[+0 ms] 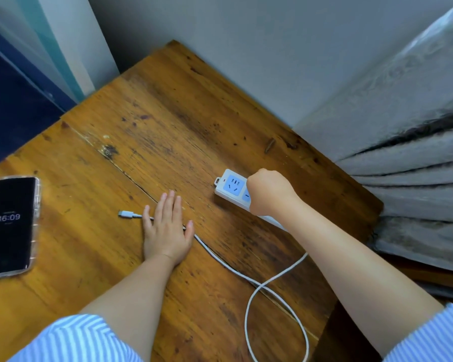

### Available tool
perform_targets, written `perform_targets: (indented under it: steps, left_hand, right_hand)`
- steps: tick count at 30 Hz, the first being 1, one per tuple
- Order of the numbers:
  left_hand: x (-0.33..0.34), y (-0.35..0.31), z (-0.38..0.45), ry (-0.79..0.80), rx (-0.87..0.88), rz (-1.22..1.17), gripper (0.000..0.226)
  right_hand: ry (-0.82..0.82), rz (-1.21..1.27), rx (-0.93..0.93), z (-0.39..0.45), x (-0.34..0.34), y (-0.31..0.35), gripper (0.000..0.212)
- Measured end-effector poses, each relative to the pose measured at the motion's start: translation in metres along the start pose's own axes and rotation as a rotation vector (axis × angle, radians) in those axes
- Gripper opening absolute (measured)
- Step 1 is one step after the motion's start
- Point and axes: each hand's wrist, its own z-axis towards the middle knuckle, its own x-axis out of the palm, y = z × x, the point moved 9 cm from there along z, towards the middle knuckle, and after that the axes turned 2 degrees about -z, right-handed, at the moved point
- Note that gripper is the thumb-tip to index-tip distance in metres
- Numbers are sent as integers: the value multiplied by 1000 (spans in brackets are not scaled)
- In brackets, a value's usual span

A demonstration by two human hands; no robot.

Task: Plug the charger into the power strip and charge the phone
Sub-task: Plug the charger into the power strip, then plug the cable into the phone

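The left hand (166, 229) lies flat on the table (147, 121), palm down, fingers spread and holding nothing; it rests on the cable (249, 278) a little way back from the plug end. The right hand (268, 192) is curled into a fist pressed down on the strip (232, 189). Whatever it grips is covered by the knuckles, so the charger itself cannot be seen.

One cable shows: white, its small connector (124, 213) lying free on the wood just left of the left hand, apart from the phone (9, 226). From under the palm it runs right, crosses itself in one loop near the bottom edge, and rises toward the right forearm, where it passes out of sight.

One strip, white, with one blue socket face fully open at its far end and a second half hidden by the fist; the rest is behind the wrist. One phone, face up at the left edge in a clear case, screen reading 16:09, cut slightly by the frame. Two striped sleeves (76, 338) show at the bottom corners. A grey curtain (408, 158) hangs on the right.
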Motion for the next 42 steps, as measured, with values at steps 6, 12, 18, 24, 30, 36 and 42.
perform_targets:
  steps: [6, 12, 18, 24, 30, 36, 42]
  left_hand:
    - [-2, -1, 1, -39, 11, -23, 59]
    - [-9, -1, -4, -169, 66, -218, 46]
    - [-34, 5, -22, -308, 198, -494, 32]
    - [-54, 68, -74, -313, 506, -306, 39]
    - [-96, 166, -78, -197, 603, 78, 43]
    - [-86, 237, -47, 108, 639, 578, 67]
    - [-63, 239, -33, 306, 767, 866, 89]
  right_hand:
    - [-55, -56, 3, 2, -4, 6, 19]
    - [-99, -152, 85, -6, 1, 6, 26]
    - [-152, -387, 149, -20, -2, 20, 30]
    - [-361, 1, -193, -27, 9, 124, 25]
    - [-272, 299, -139, -3, 42, 206, 51]
    - [-441, 316, 58, -11, 52, 236, 38]
    - [-590, 405, 18, -29, 57, 242, 26]
